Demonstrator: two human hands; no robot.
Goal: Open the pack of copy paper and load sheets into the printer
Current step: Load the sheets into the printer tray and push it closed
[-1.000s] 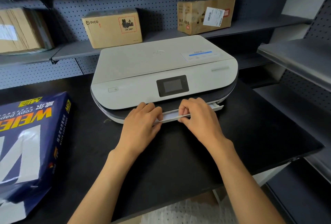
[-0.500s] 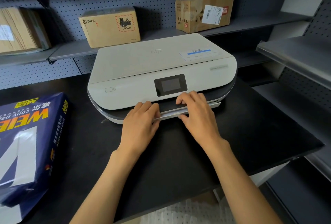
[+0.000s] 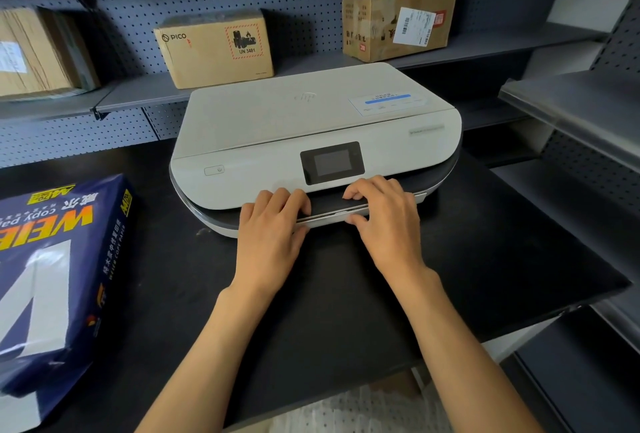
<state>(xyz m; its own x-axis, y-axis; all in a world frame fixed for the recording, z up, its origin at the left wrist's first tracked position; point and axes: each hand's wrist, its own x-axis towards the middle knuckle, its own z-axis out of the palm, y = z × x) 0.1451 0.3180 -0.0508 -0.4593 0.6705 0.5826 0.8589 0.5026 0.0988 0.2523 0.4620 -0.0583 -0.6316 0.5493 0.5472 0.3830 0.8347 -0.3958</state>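
Both hands lay at the printer (image 3: 311, 127)'s six o'clock edge: the left hand (image 3: 270, 224) pressed flat against the paper tray (image 3: 325, 217), the right hand (image 3: 384, 214) pinching its lip, likely to seat it squarely. The copy-paper pack (image 3: 52, 259) sat at nine o'clock on the counter (image 3: 485, 242).

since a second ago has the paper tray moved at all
Yes. The paper tray has slid back into the printer; its front edge now sits nearly flush under the screen, with both hands on it.
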